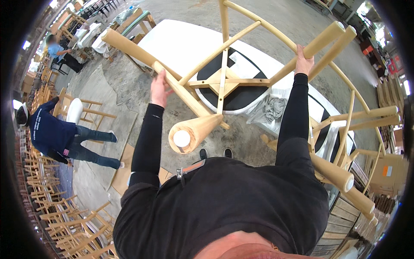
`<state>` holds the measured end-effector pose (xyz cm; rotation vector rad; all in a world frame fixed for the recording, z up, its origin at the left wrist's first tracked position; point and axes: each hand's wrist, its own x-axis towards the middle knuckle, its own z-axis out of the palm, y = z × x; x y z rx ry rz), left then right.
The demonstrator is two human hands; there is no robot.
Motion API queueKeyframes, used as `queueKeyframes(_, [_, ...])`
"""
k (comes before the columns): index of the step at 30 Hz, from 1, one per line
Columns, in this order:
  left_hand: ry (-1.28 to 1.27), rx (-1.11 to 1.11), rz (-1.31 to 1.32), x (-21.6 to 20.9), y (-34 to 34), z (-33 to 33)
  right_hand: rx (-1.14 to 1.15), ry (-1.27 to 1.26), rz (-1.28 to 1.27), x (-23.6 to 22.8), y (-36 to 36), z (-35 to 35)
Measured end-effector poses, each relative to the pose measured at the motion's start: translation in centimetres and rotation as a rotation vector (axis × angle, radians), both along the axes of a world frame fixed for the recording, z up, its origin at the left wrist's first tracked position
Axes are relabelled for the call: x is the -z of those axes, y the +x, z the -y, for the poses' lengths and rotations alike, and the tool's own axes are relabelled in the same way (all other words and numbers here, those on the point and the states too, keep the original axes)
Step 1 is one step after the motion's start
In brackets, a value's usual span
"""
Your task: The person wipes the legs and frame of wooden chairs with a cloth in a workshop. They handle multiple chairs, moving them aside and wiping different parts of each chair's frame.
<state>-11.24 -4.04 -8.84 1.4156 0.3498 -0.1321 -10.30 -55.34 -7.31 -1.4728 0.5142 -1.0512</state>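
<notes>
Pale wooden chair (222,82) inverted, legs (129,47), rails (219,52) joined; right hand (304,64) grips leg (323,39), left hand (159,90) loosely spread at frame (179,87); remainder unclear.

Bright ctr, blk corners, fisheye distort.

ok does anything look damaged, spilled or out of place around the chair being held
Nothing looks clearly broken or spilled. The held chair is upside down, legs up, but so is another chair to its right. Only the crumpled plastic beside the held chair's seat looks untidy, bunched up loosely.
</notes>
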Motion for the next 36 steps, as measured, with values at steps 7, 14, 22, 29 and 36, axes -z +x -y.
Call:
queueKeyframes(7, [-0.21,-0.111,0.104,-1.1,-0.5,4.4,-0.108,0.154,0.217,0.3,0.9,0.3])
queueKeyframes(14, [-0.169,-0.175,0.215,2.3,-3.1,-0.7,-0.138,0.144,0.312,-3.4,-0.9,-4.3])
queueKeyframes(22, [-0.417,-0.186,0.302,-2.3,-15.8,-10.8,-0.384,-0.193,0.214,-10.1,-12.0,-11.1])
queueKeyframes(29, [-0.297,-0.113,0.295,-5.9,-24.5,-15.3,-0.578,-0.314,0.227,-9.8,-22.4,-13.7])
queueKeyframes(36, [-0.329,-0.107,0.269,-9.9,-27.3,-14.0,-0.617,-0.467,0.195,-10.6,-28.5,-10.8])
